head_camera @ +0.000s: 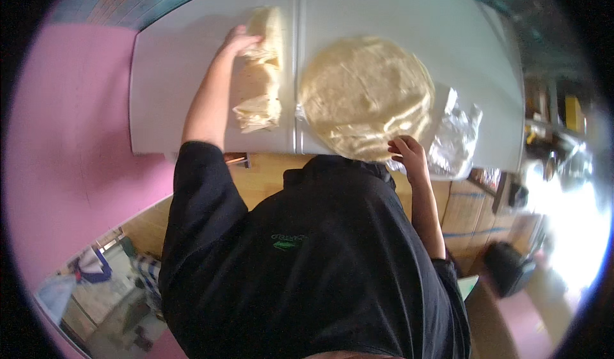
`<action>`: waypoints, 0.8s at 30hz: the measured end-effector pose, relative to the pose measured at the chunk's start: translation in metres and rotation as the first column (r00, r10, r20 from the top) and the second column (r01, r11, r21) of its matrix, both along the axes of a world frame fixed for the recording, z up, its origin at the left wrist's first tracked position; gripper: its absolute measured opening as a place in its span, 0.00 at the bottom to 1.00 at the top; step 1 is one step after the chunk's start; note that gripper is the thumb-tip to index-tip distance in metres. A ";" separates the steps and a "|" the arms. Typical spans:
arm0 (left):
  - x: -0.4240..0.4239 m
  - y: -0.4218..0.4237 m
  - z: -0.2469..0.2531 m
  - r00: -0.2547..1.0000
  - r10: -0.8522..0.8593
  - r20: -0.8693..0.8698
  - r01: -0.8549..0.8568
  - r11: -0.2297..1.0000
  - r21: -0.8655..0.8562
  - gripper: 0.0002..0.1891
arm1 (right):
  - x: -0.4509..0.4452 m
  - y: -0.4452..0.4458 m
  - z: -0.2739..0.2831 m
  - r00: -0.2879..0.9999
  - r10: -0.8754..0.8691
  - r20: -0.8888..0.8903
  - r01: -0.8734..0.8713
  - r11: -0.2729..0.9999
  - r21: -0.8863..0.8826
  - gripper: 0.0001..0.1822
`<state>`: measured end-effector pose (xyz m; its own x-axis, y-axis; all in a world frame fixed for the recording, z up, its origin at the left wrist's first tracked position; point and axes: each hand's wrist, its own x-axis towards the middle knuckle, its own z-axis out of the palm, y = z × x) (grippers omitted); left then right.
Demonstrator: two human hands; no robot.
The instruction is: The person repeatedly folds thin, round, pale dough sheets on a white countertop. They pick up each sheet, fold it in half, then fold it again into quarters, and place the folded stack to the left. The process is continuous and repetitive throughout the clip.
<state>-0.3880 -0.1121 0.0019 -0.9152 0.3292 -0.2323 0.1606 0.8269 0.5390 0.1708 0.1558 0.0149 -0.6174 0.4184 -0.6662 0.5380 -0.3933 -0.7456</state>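
Note:
On the left half of a white table (168,85) lies a row of folded thin flatbreads (261,83), stacked in overlapping folds. My left hand (241,41) grips the left side of its far part, with a digit across the top. To the right, a large round stack of thin flatbread (367,90) covers the table's middle, its near side wrinkled and slightly past the front edge. My right hand (407,152) is at the near right rim of this round, fingers bent. Whether they pinch the top sheet is unclear.
A crumpled clear plastic bag (453,143) lies right of the round, at the table's front edge. A seam (297,71) divides the tabletop. A pink wall (86,119) borders the left side. Cluttered shelves (551,119) stand at the right, with a dark bag (508,268) below.

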 end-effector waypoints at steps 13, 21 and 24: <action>0.345 0.118 0.040 0.778 -0.624 -0.074 0.624 0.754 0.205 0.10 | 0.026 0.039 -0.067 0.976 0.195 0.099 -0.211 0.956 0.206 0.17; 0.410 0.145 -0.048 0.695 -0.645 -0.319 0.708 0.692 0.144 0.07 | 0.026 0.045 -0.101 0.954 0.289 0.073 -0.296 0.891 0.345 0.15; 0.396 0.159 -0.043 0.804 -0.526 -0.277 0.591 0.759 0.274 0.06 | 0.029 0.051 -0.096 0.937 0.339 0.081 -0.344 0.867 0.361 0.14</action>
